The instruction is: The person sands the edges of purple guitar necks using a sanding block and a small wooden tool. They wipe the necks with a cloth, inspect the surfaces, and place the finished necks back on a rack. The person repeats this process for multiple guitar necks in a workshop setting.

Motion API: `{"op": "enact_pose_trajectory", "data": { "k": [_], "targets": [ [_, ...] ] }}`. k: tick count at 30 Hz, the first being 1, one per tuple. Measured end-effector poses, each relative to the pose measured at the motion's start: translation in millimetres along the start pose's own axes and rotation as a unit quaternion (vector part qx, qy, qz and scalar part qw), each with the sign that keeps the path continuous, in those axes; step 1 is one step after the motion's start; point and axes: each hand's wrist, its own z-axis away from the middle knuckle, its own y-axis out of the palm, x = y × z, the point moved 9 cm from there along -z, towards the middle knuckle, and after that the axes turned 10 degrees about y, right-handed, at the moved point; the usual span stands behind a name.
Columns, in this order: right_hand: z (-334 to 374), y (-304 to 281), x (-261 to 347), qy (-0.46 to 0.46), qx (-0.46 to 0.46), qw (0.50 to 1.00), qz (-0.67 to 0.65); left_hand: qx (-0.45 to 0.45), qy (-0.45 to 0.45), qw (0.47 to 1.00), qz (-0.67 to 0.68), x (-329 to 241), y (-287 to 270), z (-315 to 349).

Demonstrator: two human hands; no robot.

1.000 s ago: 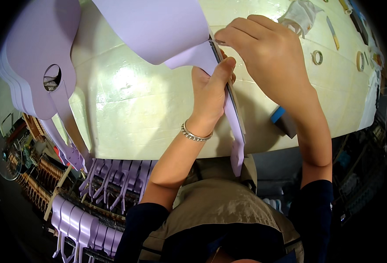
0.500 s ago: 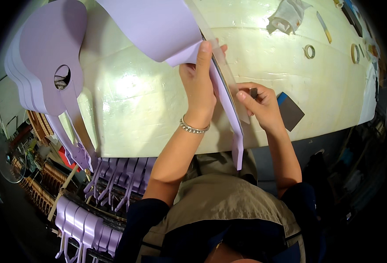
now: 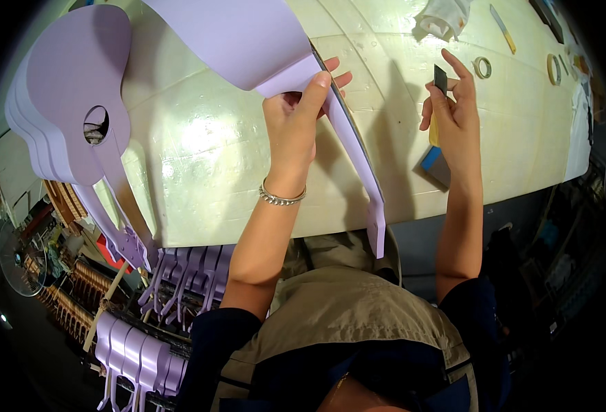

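"Head view: where is there room to move?"

"Pale, glossy tabletop [image 3: 200, 199] stretches between the stack of lavender guitars [image 3: 55, 89] at left and the lavender guitar with a dark line along its edge [image 3: 248, 41] at upper centre. More tabletop lies between that guitar's neck and the right hand [image 3: 454, 113]. The headstock reaches past the table's curved lower edge."

"And the hands?"

"The left hand [image 3: 296, 120] clasps the neck by the body, thumb on the facing side, two fingertips out beyond the edge. The right pinches a small dark rectangular piece [image 3: 440, 79], forefinger extended. Near its wrist lies a dark flat pad with a blue edge [image 3: 437, 167]."

"What holds what?"

"At lower left a dark rack bar [image 3: 162, 327] runs beside a row of lavender guitar-shaped pieces [image 3: 134, 347]. The stack's top sound hole [image 3: 96, 125] shows something grey inside; I cannot tell what."

"Changes from half a second ago?"

"The right hand, then close beside the neck, is now farther up and right; the left keeps its hold."
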Motion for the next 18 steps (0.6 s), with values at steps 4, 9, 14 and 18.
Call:
{"op": "enact_pose_trajectory", "data": {
  "k": [4, 9, 14, 18],
  "targets": [
    [-1, 8, -2, 0.083, 0.126, 0.970, -0.190, -0.010, 0.015, 0.998, 0.067, 2, -2, 0],
    [3, 33, 27, 0.050, 0.370, 0.771, -0.516, 0.013, -0.029, 0.999, -0.017, 3, 0, 5],
    [-2, 36, 40, -0.053, 0.266, 0.919, -0.285, 0.030, -0.003, 0.999, -0.026, 3, 4, 22],
    [-2, 49, 71, -0.186, 0.206, 0.955, -0.103, 0.024, -0.055, 0.996, 0.060, 27, 7, 52]
  ]
}}
